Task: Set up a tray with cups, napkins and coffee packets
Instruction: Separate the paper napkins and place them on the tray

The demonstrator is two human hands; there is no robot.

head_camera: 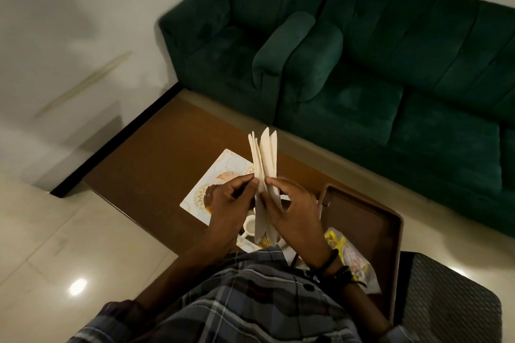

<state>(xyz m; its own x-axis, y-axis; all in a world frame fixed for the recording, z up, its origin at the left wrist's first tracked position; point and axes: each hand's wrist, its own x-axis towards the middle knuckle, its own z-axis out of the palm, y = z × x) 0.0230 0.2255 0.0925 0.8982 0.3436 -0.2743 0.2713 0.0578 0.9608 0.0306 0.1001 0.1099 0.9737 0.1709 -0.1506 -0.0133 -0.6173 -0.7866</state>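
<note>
Together left grip, right grip closed, pinching fanned napkins above table

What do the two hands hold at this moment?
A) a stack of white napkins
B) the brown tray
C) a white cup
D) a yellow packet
A: the left hand and the right hand both pinch the fanned napkins above the table.

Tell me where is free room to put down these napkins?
The far part of the tray, between its far rim and the yellow packets, looks bare. The table is bare between the placemat and its wall-side edge. Crowded: around the white cup, under the left hand and right hand gripping napkins.
</note>
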